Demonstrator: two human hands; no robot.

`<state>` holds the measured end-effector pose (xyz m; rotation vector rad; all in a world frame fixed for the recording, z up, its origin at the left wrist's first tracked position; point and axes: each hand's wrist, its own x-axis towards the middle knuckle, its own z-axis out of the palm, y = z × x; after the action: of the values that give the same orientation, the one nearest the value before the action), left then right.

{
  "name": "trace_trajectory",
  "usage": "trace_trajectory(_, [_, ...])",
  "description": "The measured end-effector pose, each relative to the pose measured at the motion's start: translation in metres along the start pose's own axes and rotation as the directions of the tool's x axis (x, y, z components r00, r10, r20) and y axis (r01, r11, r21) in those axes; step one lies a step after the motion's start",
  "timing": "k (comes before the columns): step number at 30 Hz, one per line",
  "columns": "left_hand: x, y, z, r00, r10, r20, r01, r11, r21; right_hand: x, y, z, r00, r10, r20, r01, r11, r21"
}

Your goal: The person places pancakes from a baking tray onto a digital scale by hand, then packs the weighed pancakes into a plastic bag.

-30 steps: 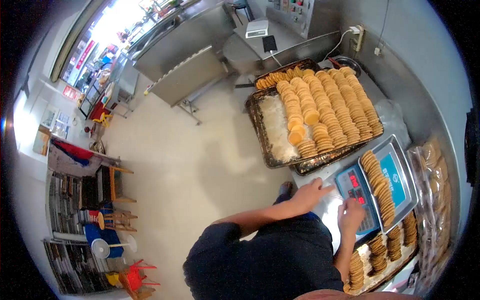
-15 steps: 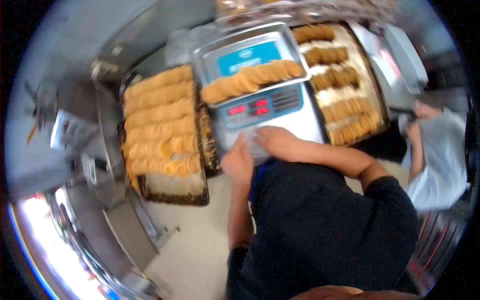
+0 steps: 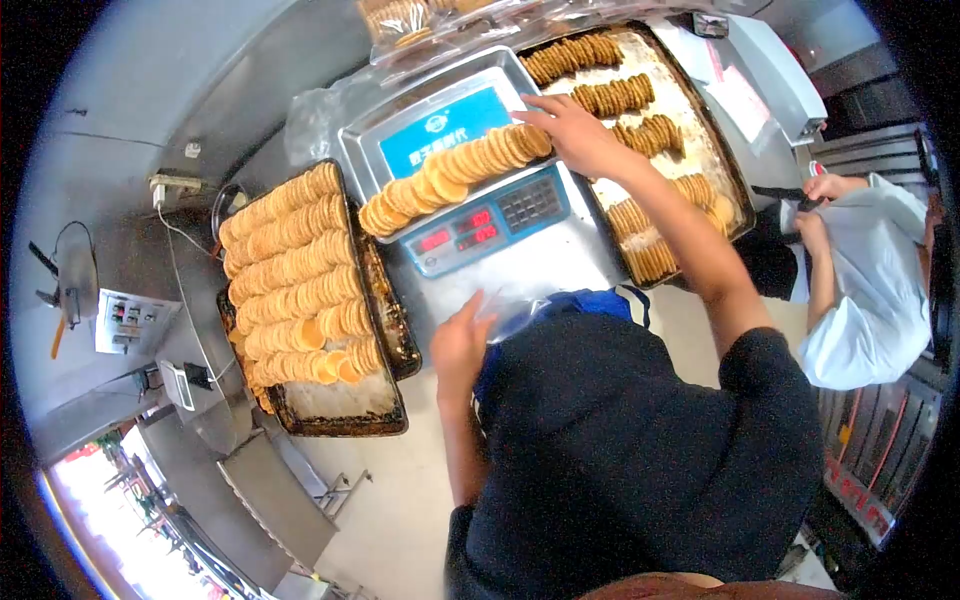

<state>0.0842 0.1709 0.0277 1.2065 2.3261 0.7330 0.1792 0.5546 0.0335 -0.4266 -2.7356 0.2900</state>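
Note:
A long row of round golden biscuits (image 3: 440, 182) lies along the front of the metal pan (image 3: 362, 150) on a digital scale (image 3: 585, 245) with red numbers. My right hand (image 3: 578, 135) is at the right end of this row, fingers stretched over the pan's edge and apart; whether they touch the end biscuit I cannot tell. Nearer my body, my left hand (image 3: 460, 345) is closed on a clear plastic bag (image 3: 515, 317), in front of the scale.
Left of the scale, a dark-edged baking tray (image 3: 340, 408) carries several rows of golden biscuits. On the right, another tray (image 3: 690, 115) has browner and golden rows. Filled plastic bags (image 3: 425, 30) lie at the back. A co-worker in a pale garment (image 3: 865, 300) holds something dark.
My right hand has left the plastic bag and moved up and right to the end of the biscuit row. My left hand has stayed low with the bag. The view has shifted slightly.

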Motion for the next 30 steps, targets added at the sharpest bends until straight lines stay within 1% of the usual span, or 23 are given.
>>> trace_trajectory(1, [0.005, 0.003, 0.001, 1.000, -0.007, -0.006, 0.007, 1.000, -0.001, 0.010, 0.001, -0.001, 1.000, -0.009, 0.002, 0.009, 1.000, 0.003])
trace_trajectory(2, [0.009, 0.005, 0.003, 0.998, 0.033, -0.056, -0.033, 0.999, -0.012, 0.019, 0.000, -0.002, 0.985, -0.127, 0.115, 0.132, 0.991, -0.037])
trace_trajectory(3, [0.013, 0.009, 0.004, 0.991, 0.073, -0.108, -0.075, 0.997, -0.020, 0.026, -0.001, -0.001, 0.944, -0.238, 0.230, 0.259, 0.964, -0.065])
trace_trajectory(4, [0.014, 0.013, 0.005, 0.991, 0.065, -0.115, -0.068, 0.997, -0.020, 0.031, -0.003, 0.002, 0.913, -0.264, 0.311, 0.316, 0.939, -0.133])
trace_trajectory(5, [0.015, 0.019, 0.007, 0.985, 0.070, -0.159, -0.085, 0.993, -0.087, 0.035, 0.000, 0.003, 0.910, -0.274, 0.312, 0.327, 0.936, -0.129])
trace_trajectory(6, [0.016, 0.022, 0.008, 0.976, 0.071, -0.206, -0.103, 0.983, -0.153, 0.040, 0.003, 0.001, 0.885, -0.322, 0.337, 0.349, 0.937, -0.021])
trace_trajectory(7, [0.015, 0.022, 0.009, 0.974, 0.058, -0.217, -0.093, 0.983, -0.157, 0.044, 0.005, -0.001, 0.856, -0.373, 0.359, 0.367, 0.926, 0.087])
trace_trajectory(8, [0.013, 0.022, 0.012, 0.972, 0.030, -0.232, -0.077, 0.978, -0.194, 0.046, 0.008, -0.003, 0.830, -0.342, 0.440, 0.339, 0.937, 0.089])
trace_trajectory(9, [0.011, 0.023, 0.015, 0.969, 0.002, -0.245, -0.061, 0.971, -0.233, 0.049, 0.009, -0.006, 0.820, -0.354, 0.449, 0.351, 0.932, 0.094])
trace_trajectory(11, [0.006, 0.016, 0.021, 0.965, -0.046, -0.260, -0.021, 0.968, -0.251, 0.052, 0.012, -0.010, 0.808, -0.299, 0.507, 0.332, 0.943, 0.026])
trace_trajectory(12, [0.003, 0.014, 0.023, 0.961, -0.078, -0.266, 0.007, 0.966, -0.259, 0.054, 0.013, -0.011, 0.791, -0.266, 0.551, 0.271, 0.960, 0.074])
trace_trajectory(15, [0.000, 0.015, 0.026, 0.947, -0.144, -0.287, 0.049, 0.948, -0.316, 0.055, 0.014, -0.008, 0.796, -0.301, 0.526, 0.305, 0.949, 0.082])
trace_trajectory(16, [0.000, 0.015, 0.026, 0.947, -0.149, -0.286, 0.054, 0.947, -0.315, 0.058, 0.010, -0.010, 0.755, -0.264, 0.601, 0.262, 0.961, 0.092])
trace_trajectory(17, [0.000, 0.016, 0.027, 0.945, -0.141, -0.295, 0.042, 0.947, -0.318, 0.058, 0.011, -0.005, 0.750, -0.270, 0.603, 0.265, 0.959, 0.099])
trace_trajectory(19, [-0.003, 0.019, 0.025, 0.940, -0.145, -0.310, 0.040, 0.946, -0.320, 0.061, 0.012, 0.002, 0.760, -0.355, 0.545, 0.371, 0.925, 0.086])
trace_trajectory(20, [-0.002, 0.020, 0.023, 0.943, -0.142, -0.300, 0.044, 0.949, -0.312, 0.058, 0.013, 0.002, 0.762, -0.295, 0.577, 0.324, 0.944, 0.054])
trace_trajectory(22, [-0.002, 0.021, 0.024, 0.945, -0.147, -0.293, 0.052, 0.950, -0.308, 0.056, 0.021, 0.000, 0.772, -0.321, 0.549, 0.348, 0.936, 0.059])
trace_trajectory(23, [-0.002, 0.018, 0.026, 0.935, -0.139, -0.327, 0.031, 0.948, -0.316, 0.055, 0.025, 0.000, 0.787, -0.336, 0.518, 0.358, 0.932, 0.061])
trace_trajectory(24, [-0.001, 0.018, 0.026, 0.924, -0.131, -0.359, 0.010, 0.947, -0.321, 0.055, 0.024, -0.004, 0.782, -0.318, 0.536, 0.334, 0.940, 0.070])
trace_trajectory(27, [-0.004, 0.016, 0.020, 0.924, -0.182, -0.338, 0.076, 0.950, -0.303, 0.050, 0.024, -0.016, 0.796, -0.302, 0.525, 0.281, 0.952, 0.121])
trace_trajectory(28, [-0.005, 0.014, 0.019, 0.923, -0.187, -0.336, 0.081, 0.949, -0.305, 0.045, 0.026, -0.014, 0.819, -0.299, 0.489, 0.283, 0.953, 0.110])
trace_trajectory(29, [-0.006, 0.012, 0.017, 0.913, -0.179, -0.367, 0.080, 0.960, -0.269, 0.038, 0.029, -0.011, 0.816, -0.301, 0.493, 0.284, 0.952, 0.112])
trace_trajectory(30, [-0.006, 0.010, 0.016, 0.902, -0.169, -0.397, 0.079, 0.969, -0.233, 0.031, 0.031, -0.010, 0.862, -0.398, 0.314, 0.402, 0.914, 0.053])
